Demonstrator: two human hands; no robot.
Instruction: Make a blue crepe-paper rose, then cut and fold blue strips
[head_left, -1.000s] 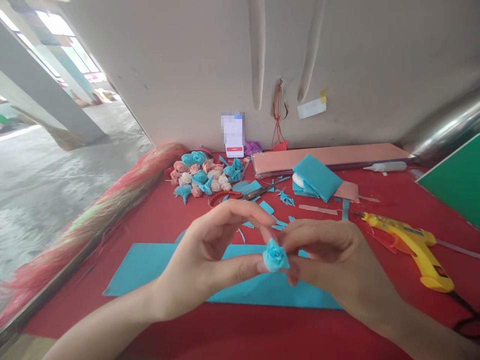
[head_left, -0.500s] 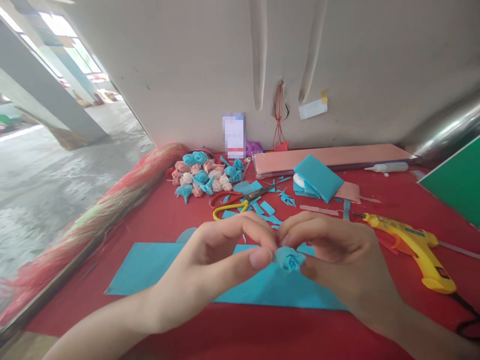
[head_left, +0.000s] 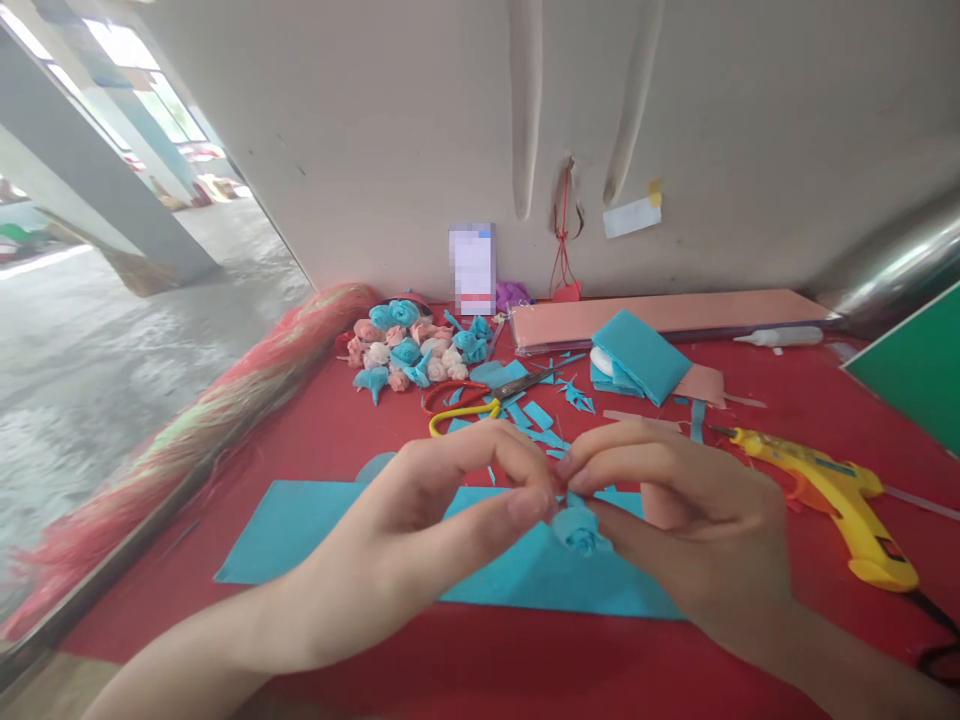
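A small blue crepe paper rose (head_left: 581,530) hangs between my two hands, its rolled centre turned toward me. My left hand (head_left: 442,520) pinches its base from the left with thumb and forefinger. From the right, the fingertips and thumb of my right hand (head_left: 682,510) grip the same base; the exact contact is partly hidden. Below the hands, a long strip of blue crepe paper (head_left: 300,530) lies flat on the red table (head_left: 405,660). Just beyond them are scissors (head_left: 499,398) with red and yellow handles, among blue paper scraps (head_left: 536,414).
Blue, pink and white paper roses (head_left: 405,352) are heaped at the back left. A yellow glue gun (head_left: 832,490) lies on the right, near folded blue paper (head_left: 641,355). Behind are a pink paper pack (head_left: 652,318), a white bottle (head_left: 784,336) and a phone (head_left: 472,268).
The rose has dropped slightly and tipped, showing more of its base between the fingers. My right hand's fingers have shifted a little around it; the left keeps its pinch.
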